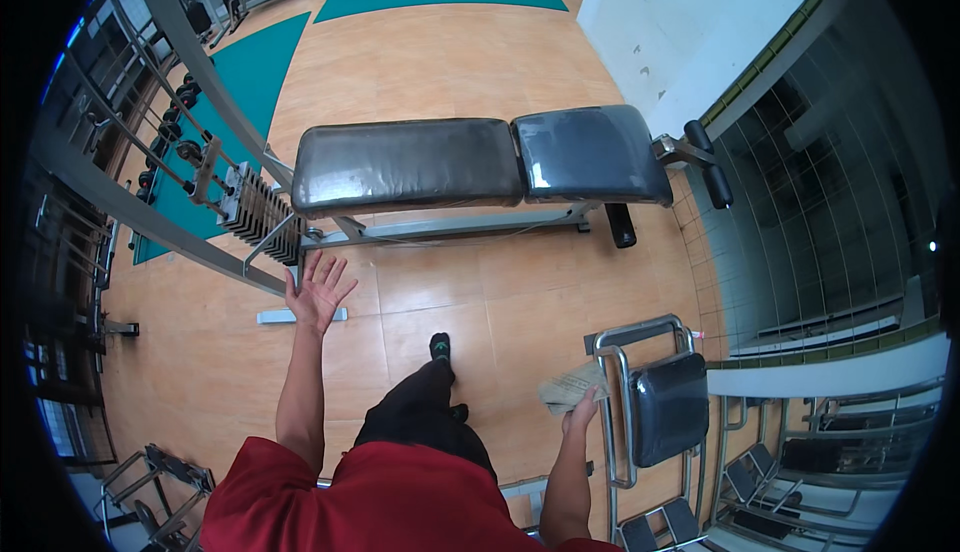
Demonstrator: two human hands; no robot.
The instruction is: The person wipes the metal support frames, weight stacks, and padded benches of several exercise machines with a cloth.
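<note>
My left hand [316, 298] is held out palm up with its fingers spread, holding nothing. Past its fingertips stands a stack of weight plates [259, 210] on a cable machine. In my right hand [581, 409] is a folded piece of brownish paper or cloth [568, 388] bearing printed writing; which material it is, I cannot tell. Close to that hand is the chrome tube frame [621, 402] of a seat with a black pad [670, 411]. Ahead of me lies a padded bench in two sections, a long pad [409, 162] and a shorter one [592, 153].
Foam leg rollers [709, 165] stick out at the bench's right end. A slanted grey post [202, 64] rises at the left, beside dumbbells [171, 130] on a green mat [247, 86]. A white wall [675, 19] and a mirror [817, 177] stand at the right.
</note>
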